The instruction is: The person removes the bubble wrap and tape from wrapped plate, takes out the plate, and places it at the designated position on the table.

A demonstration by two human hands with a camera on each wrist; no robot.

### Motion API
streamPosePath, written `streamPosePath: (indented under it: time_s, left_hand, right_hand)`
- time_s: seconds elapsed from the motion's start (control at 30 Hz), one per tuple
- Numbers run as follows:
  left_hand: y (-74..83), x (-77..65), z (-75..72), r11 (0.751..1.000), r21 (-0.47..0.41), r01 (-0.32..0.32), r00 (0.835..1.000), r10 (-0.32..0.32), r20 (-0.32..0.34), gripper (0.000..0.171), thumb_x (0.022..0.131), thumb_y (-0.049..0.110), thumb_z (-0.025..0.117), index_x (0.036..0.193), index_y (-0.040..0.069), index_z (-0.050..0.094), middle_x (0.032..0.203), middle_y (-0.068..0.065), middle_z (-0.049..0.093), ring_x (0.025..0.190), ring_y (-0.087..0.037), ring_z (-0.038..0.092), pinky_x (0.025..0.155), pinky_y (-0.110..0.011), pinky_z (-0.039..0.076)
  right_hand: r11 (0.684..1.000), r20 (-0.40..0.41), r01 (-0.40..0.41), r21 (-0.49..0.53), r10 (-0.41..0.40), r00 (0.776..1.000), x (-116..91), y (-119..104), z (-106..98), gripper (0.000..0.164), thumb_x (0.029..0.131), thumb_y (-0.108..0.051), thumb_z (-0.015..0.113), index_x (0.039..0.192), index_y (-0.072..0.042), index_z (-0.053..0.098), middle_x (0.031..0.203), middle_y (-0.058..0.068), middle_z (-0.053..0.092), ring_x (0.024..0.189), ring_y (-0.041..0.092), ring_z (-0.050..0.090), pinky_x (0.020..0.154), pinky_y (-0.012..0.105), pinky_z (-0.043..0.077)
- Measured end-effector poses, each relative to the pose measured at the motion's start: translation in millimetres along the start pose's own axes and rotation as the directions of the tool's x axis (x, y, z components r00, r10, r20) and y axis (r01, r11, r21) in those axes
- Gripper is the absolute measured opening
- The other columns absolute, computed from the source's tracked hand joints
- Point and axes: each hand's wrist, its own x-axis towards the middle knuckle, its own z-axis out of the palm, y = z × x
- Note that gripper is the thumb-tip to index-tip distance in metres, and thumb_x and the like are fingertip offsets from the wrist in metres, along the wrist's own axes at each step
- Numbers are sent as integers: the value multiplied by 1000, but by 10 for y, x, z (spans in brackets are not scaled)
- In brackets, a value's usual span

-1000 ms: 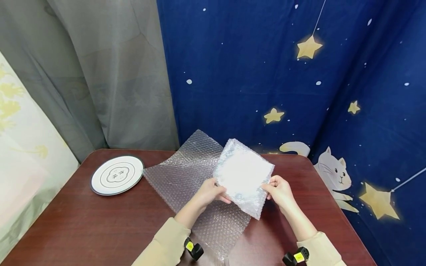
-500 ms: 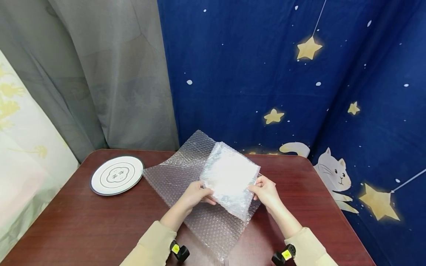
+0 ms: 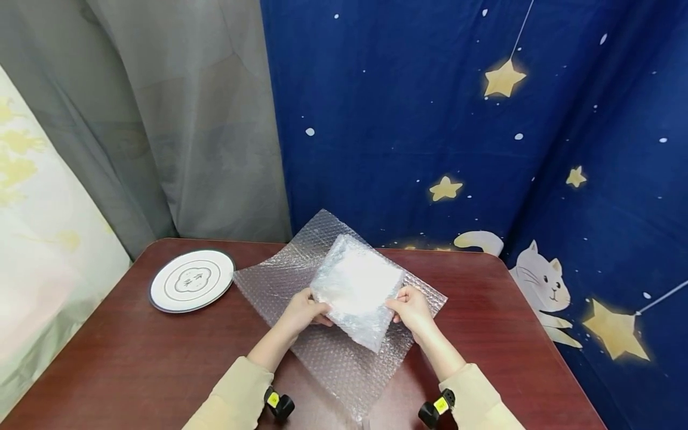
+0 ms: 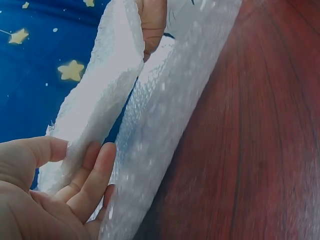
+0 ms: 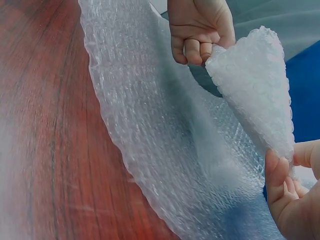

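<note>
A flat, squarish bubble-wrap packet is held up over a larger bubble-wrap sheet; glare whitens its middle and hides what it may contain. My left hand pinches its left edge, thumb on top and fingers beneath, as the left hand also shows in the left wrist view. On the opposite edge, my right hand pinches the packet the same way. In the right wrist view the packet is tilted and stands apart from the sheet below.
A white plate with a dark rim and printed centre lies to the left, close to the sheet's left corner. The reddish-brown table ends at grey curtains and a blue star-patterned curtain.
Both hands have carried the packet leftward and slightly lower, so it now sits over the middle of the sheet. More of the sheet's right corner shows. The plate stays put.
</note>
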Motion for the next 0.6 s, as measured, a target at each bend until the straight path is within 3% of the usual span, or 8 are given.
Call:
streamPosePath:
  time_s: [0.2, 0.6]
  left_hand:
    - [-53, 40, -83, 1000, 17, 8, 1000, -8, -15, 44, 84, 1, 60, 123, -13, 43, 73, -17, 66, 64, -35, 68, 68, -41, 56]
    - [-61, 85, -124, 999, 32, 34, 993, -30, -111, 24, 80, -5, 61, 101, -13, 54, 72, -18, 61, 56, -31, 66, 60, -40, 57]
  right_hand:
    - [1000, 13, -12, -15, 12, 1000, 37, 60, 77, 26, 78, 3, 68, 78, -4, 43, 63, 2, 50, 48, 12, 51, 46, 23, 47]
    - [999, 26, -8, -39, 9, 1000, 111, 179, 143, 25, 78, 4, 67, 77, -4, 44, 61, 3, 51, 47, 12, 52, 44, 22, 47]
